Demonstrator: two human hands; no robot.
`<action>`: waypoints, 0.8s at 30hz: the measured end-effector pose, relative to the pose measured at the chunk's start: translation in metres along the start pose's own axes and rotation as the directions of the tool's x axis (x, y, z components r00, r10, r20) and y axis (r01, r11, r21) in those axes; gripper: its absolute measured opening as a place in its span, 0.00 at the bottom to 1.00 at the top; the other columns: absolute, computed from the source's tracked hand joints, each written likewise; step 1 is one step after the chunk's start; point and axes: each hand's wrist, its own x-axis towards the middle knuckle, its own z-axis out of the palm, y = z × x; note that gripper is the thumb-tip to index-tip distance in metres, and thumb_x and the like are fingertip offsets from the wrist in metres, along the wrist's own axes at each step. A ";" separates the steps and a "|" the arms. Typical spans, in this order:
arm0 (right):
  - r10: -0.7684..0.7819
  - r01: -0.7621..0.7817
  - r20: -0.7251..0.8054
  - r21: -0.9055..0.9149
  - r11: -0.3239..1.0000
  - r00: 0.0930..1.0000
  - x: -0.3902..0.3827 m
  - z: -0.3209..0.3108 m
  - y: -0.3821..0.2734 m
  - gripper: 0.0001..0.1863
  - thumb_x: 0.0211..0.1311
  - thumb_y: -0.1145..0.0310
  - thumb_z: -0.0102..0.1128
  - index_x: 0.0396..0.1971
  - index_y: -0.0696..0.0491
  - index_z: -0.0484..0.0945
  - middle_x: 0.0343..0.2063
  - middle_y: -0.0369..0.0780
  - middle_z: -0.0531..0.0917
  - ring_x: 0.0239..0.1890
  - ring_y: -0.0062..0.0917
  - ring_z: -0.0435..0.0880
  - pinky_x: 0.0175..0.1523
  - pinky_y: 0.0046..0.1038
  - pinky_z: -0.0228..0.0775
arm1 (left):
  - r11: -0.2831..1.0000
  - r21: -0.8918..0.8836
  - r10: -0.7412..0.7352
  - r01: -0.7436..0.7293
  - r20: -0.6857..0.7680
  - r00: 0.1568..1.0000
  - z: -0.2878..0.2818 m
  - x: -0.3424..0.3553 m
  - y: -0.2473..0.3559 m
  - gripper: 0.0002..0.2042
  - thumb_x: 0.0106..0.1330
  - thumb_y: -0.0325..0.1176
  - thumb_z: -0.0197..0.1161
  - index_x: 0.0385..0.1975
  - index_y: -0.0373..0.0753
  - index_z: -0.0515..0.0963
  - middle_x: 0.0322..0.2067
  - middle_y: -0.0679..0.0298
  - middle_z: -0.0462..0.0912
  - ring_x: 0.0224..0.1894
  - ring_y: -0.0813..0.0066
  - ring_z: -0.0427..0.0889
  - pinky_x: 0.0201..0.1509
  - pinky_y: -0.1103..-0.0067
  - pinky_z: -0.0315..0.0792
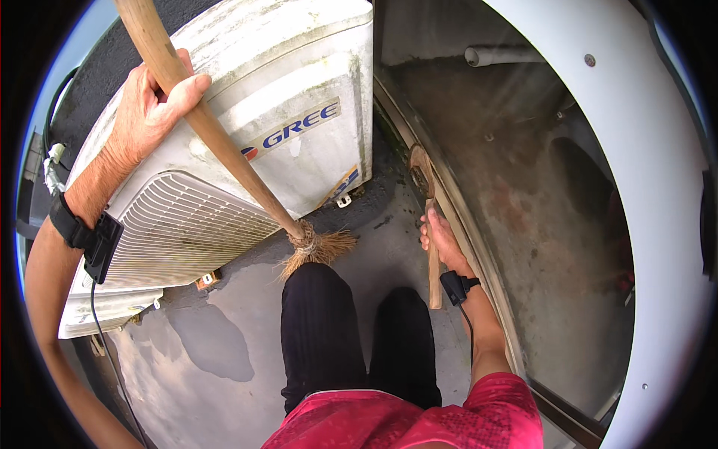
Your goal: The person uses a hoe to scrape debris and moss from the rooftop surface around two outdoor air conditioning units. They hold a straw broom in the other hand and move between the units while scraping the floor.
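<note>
My left hand [153, 105] is closed round the thick wooden handle of a broom [239, 176], its thumb lying across the front. The broom slants down to the right, and its short, bound straw head rests at floor level just ahead of my left knee. Low on the right, my right hand [443, 236] grips a short, flat wooden handle. That handle belongs to a tool with a rounded, worn brownish head [421, 168], whose exact kind I cannot make out. The head lies against the frame at the foot of the glass.
A dirty white air-conditioner outdoor unit [299, 142] with a grille [187, 224] stands at the left. Along the right runs a glass pane [553, 187] in a frame [479, 269]. Underfoot is a grey floor [247, 299] with a dark wet patch [213, 340].
</note>
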 end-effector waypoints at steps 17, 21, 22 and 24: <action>-0.315 0.108 -0.121 -0.776 0.621 0.941 0.088 0.031 -0.073 0.28 0.67 0.49 0.46 0.46 0.64 0.68 0.29 0.54 0.81 0.32 0.43 0.83 0.37 0.41 0.75 | 0.998 -0.044 -0.043 0.043 0.004 0.999 -0.003 0.001 0.011 0.17 0.55 0.44 0.66 0.20 0.37 0.71 0.15 0.72 0.69 0.21 0.86 0.66 0.23 0.84 0.59; -0.437 0.104 -0.133 -0.872 0.478 0.890 0.119 0.046 -0.096 0.30 0.65 0.49 0.46 0.51 0.62 0.69 0.44 0.57 0.79 0.50 0.48 0.77 0.54 0.46 0.67 | 0.999 -0.020 -0.044 0.044 -0.021 0.999 -0.001 0.001 0.014 0.16 0.55 0.43 0.65 0.19 0.36 0.71 0.15 0.71 0.68 0.20 0.85 0.65 0.22 0.84 0.59; -0.417 0.086 -0.157 -0.856 0.509 0.895 0.128 0.052 -0.100 0.30 0.65 0.49 0.46 0.52 0.62 0.69 0.46 0.57 0.78 0.54 0.48 0.75 0.57 0.46 0.64 | 0.998 -0.034 -0.061 0.059 -0.039 0.997 0.001 0.002 0.014 0.17 0.54 0.43 0.65 0.19 0.36 0.70 0.15 0.71 0.68 0.20 0.84 0.65 0.23 0.84 0.59; -0.456 0.090 -0.148 -0.884 0.459 0.878 0.147 0.067 -0.113 0.29 0.65 0.49 0.47 0.52 0.62 0.69 0.45 0.56 0.79 0.50 0.47 0.78 0.54 0.45 0.69 | 0.998 -0.027 -0.054 0.053 -0.039 0.998 0.001 0.002 0.015 0.17 0.53 0.44 0.66 0.19 0.36 0.70 0.15 0.71 0.68 0.20 0.84 0.66 0.23 0.83 0.59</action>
